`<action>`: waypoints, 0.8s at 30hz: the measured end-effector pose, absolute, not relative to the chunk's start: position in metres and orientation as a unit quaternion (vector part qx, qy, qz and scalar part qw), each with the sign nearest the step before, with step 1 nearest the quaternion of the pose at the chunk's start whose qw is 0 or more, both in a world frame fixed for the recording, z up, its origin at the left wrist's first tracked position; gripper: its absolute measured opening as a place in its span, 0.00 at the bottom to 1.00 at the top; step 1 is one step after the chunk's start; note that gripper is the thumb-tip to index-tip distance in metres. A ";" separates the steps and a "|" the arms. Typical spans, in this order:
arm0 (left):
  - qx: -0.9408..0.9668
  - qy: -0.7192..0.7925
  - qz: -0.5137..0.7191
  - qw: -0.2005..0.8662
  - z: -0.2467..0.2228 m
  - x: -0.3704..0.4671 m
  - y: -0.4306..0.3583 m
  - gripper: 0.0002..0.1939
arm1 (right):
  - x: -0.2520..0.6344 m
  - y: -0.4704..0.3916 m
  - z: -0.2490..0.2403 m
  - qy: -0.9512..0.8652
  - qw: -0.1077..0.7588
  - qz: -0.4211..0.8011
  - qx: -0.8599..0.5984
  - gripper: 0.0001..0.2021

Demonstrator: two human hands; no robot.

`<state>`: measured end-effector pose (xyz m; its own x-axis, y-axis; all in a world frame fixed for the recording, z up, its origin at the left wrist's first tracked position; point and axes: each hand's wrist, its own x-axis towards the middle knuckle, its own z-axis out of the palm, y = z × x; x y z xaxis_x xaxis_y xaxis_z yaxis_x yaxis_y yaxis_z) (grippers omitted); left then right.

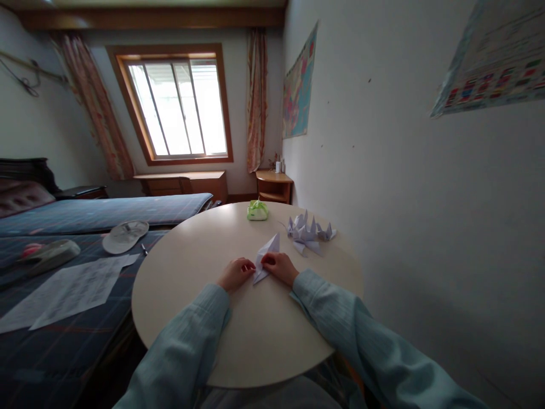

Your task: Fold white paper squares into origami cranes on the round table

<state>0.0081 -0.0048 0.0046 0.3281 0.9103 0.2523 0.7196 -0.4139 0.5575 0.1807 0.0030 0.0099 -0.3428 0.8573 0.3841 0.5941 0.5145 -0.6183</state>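
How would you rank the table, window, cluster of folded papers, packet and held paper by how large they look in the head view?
1. Table
2. Window
3. Cluster of folded papers
Unranked: packet and held paper look too alike, with the paper partly covered.

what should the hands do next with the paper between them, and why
I'd probably press down the fold with the right hand while the left hand steadies the edge: the right fingers are already at the middle of the folded paper, the left fingertips are at its left edge, and it looks flatter than the folded pieces beyond.
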 end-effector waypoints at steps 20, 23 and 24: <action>0.804 0.476 0.220 0.280 0.010 0.003 -0.005 0.14 | 0.180 0.003 0.010 -0.796 0.350 0.183 -0.459 0.06; 0.802 0.473 0.209 0.298 0.012 0.001 -0.006 0.15 | 0.181 0.003 0.010 -0.797 0.349 0.183 -0.458 0.06; 0.801 0.474 0.207 0.302 0.013 0.001 -0.006 0.15 | 0.181 0.003 0.010 -0.797 0.349 0.185 -0.457 0.06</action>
